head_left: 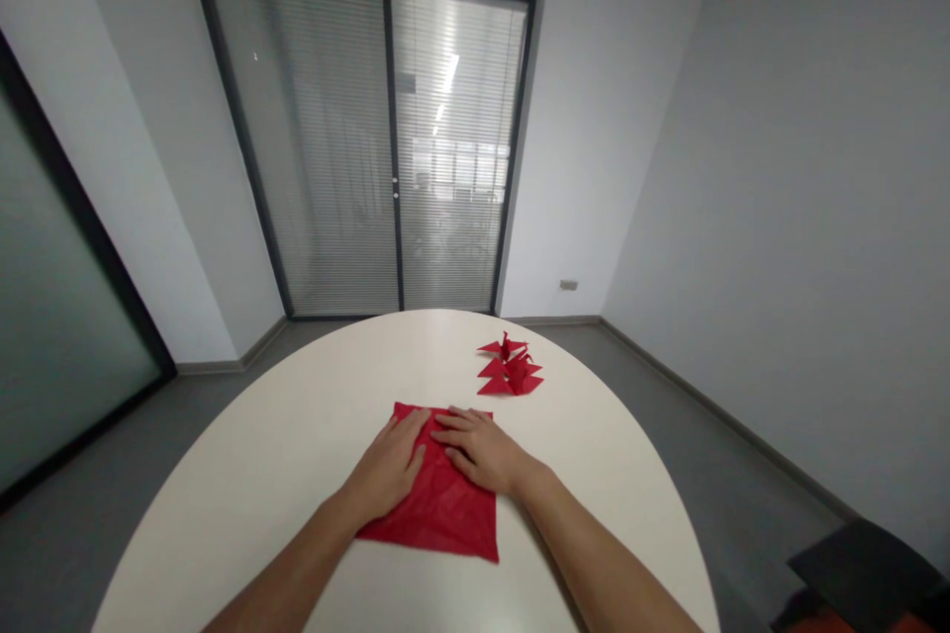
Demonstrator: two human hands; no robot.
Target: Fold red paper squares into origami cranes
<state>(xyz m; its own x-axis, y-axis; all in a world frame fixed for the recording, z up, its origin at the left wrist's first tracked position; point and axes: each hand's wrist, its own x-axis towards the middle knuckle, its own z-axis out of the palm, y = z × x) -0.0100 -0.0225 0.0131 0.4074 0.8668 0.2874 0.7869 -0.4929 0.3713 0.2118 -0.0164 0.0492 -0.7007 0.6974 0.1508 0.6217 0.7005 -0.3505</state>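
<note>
A square sheet of red paper (437,514) lies spread on the table in front of me, with creases across its surface. My left hand (390,465) rests flat on its left part, fingers stretched toward the far edge. On the upper right part lies my right hand (479,447), palm down with the fingers apart and pointing left. Neither hand grips anything. Beyond the sheet, to the right, several folded red paper cranes (512,371) stand close together, apart from both hands.
The round white table (252,495) fills the lower middle of the view. A dark chair (868,574) stands at the lower right, off the table. Behind are a glass door with blinds (327,148) and pale walls; a wall socket (568,285) sits low.
</note>
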